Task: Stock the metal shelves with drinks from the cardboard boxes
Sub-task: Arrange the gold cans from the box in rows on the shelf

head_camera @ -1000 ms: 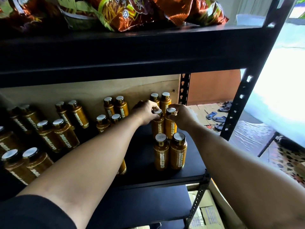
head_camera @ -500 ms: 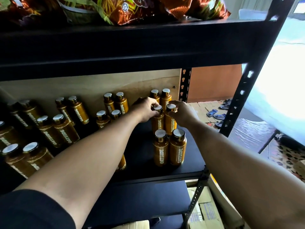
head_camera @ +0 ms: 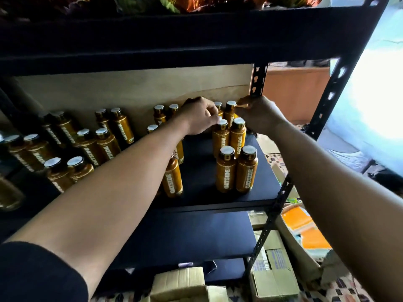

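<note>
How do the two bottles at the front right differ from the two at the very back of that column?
The front pair stands near the shelf edge; the back pair by the cardboard backing. The front pair shows whole, labels readable; the back pair shows only caps and shoulders. No hand is near the front pair; the left hand and right hand flank the back pair. Both are golden with silvery caps.

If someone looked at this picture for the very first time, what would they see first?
First, the person's left hand and right hand, stretched out to the back right of the black metal shelf. Then the shiny golden OATSIDE bottles with silver caps, standing in pairs along that shelf. Crinkly snack bags sit on the shelf above, and cardboard boxes wait below.
</note>
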